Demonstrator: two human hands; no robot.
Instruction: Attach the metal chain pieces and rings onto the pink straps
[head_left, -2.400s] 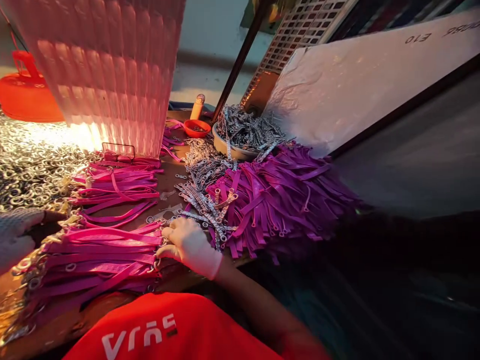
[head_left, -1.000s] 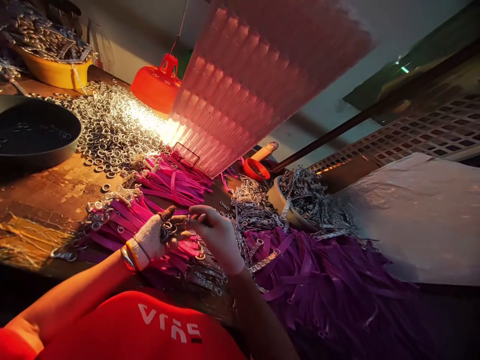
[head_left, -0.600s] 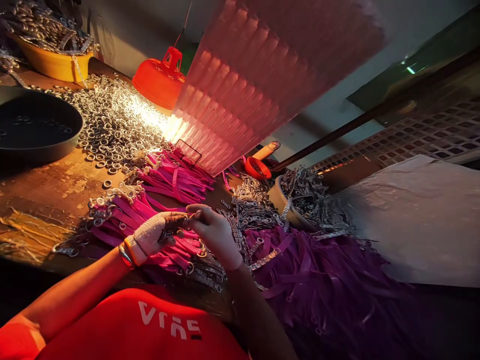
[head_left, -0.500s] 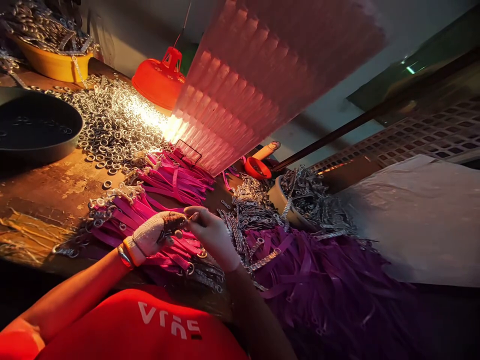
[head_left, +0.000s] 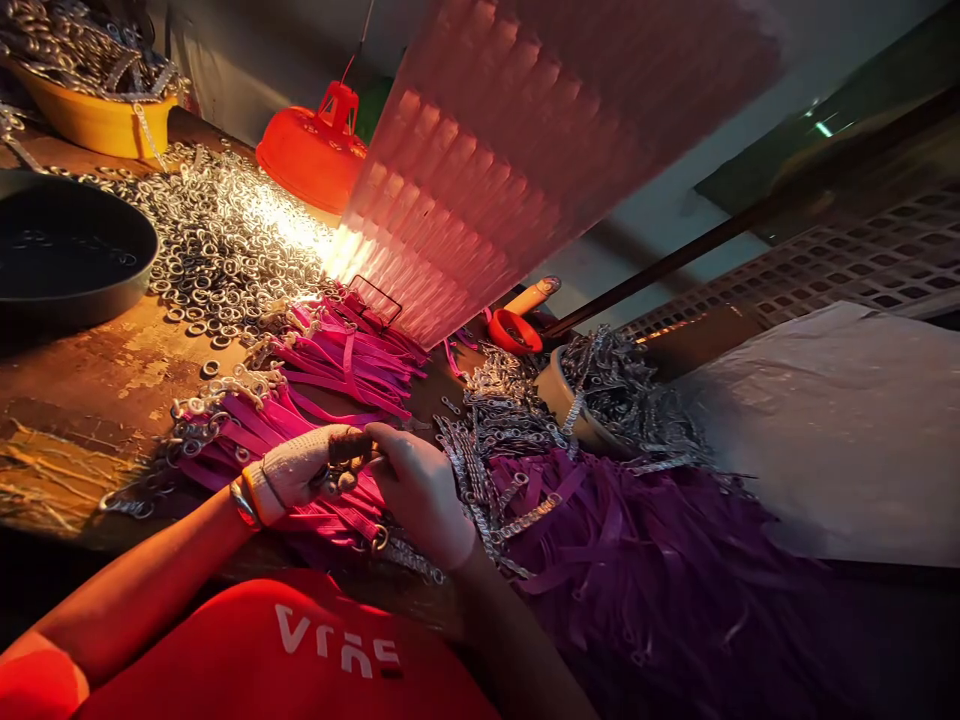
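Note:
My left hand [head_left: 296, 470], in a pale knitted glove with dark fingertips, is curled closed. Small metal rings [head_left: 343, 480] show among its fingers. Against those fingertips presses my right hand [head_left: 421, 492], pinched closed; whatever lies between its fingertips is hidden. Both hands are over a pile of bright pink straps [head_left: 247, 425], many with metal rings at their ends. To the right of my right hand lie several silver link chains [head_left: 469, 465] and a heap of purple straps [head_left: 600, 540].
A heap of loose metal rings [head_left: 217, 240] lies under a red lamp [head_left: 311, 155]. A dark basin [head_left: 82, 285] and a yellow tub [head_left: 112, 125] stand at left. A chain-filled bucket [head_left: 555, 390] and small red bowl [head_left: 514, 332] are right of centre; a translucent ribbed sheet [head_left: 480, 190] hangs above.
My right hand has shifted slightly down and left, its fingers now folded closer over my left fingertips. My left hand has turned a little and shows more rings. The view has shifted slightly.

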